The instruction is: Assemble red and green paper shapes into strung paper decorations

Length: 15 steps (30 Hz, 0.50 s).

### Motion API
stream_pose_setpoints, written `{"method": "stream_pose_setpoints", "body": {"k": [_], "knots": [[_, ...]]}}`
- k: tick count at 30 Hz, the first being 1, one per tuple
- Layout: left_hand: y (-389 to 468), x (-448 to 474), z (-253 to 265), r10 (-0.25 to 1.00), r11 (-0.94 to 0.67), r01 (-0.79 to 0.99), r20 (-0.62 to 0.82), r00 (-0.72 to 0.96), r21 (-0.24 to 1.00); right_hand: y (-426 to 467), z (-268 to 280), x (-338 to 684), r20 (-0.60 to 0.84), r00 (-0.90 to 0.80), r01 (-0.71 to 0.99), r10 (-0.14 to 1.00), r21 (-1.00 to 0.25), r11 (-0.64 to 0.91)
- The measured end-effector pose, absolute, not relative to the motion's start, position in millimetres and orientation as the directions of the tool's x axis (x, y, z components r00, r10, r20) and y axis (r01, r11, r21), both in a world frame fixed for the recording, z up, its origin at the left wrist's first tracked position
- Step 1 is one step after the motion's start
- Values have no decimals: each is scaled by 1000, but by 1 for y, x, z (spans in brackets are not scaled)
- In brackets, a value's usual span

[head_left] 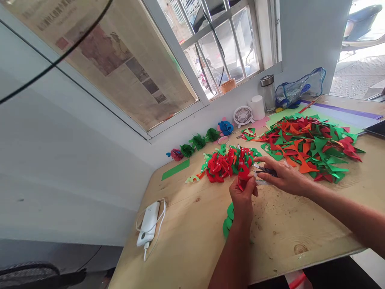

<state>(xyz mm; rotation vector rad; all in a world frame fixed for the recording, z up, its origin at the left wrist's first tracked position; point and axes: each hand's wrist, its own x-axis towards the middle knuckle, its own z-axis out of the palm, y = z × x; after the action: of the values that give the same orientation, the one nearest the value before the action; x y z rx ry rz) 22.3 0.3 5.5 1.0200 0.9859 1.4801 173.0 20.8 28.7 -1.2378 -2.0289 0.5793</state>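
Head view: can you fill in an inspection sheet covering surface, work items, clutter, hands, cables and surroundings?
Surface: wooden table, grain showing.
Work items: red paper piece and dark-handled scissors close together, contact unclear; green paper pieces partly hidden; red-and-green paper cluster beyond.
Clutter: scrap heap, small fan, bottle, clear pouch.
Hands: left hand grips the red paper; right hand has its fingers on the scissors.
Cables: white cable around a white device; dark cord at upper left.
Surroundings: barred window, newspaper-covered panel.
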Motion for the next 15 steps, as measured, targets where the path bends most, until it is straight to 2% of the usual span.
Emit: {"method": "stream_pose_setpoints", "body": {"k": [5,15], "knots": [[1,21,5,991,-84,-310,48,-122,947,21,27,173,362,-327,581,873,-652,488],[2,22,10,983,-101,-350,41,-177,931,19,29,173,322,-339,588,884,-661,466]]}}
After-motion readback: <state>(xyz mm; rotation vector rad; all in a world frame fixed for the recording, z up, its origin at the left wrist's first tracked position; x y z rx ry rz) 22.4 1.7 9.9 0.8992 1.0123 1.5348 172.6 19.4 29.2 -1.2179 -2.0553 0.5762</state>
